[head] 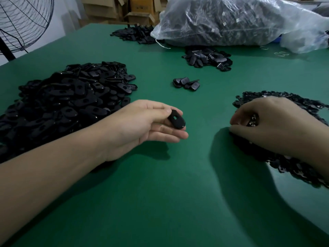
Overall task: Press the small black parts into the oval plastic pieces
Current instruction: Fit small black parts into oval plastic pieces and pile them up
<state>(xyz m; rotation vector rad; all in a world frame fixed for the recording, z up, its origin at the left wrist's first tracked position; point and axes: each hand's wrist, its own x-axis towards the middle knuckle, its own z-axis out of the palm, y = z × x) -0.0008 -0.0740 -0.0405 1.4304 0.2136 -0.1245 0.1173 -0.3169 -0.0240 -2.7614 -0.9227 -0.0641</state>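
Observation:
My left hand (142,122) pinches one black oval plastic piece (176,120) between thumb and fingers, its slot hole facing up, above the green table (160,193). A large heap of the same oval pieces (67,97) lies to the left. My right hand (270,125) rests on the pile of small black parts (293,157) at the right, fingers curled around several of them. A few put-together pieces (186,84) lie in the middle of the table beyond my hands.
Another small heap of black pieces (208,58) lies further back, and one more (135,34) at the far edge. A big clear bag of black parts (231,20) fills the back right. A floor fan (21,24) and cardboard boxes (124,9) stand behind the table.

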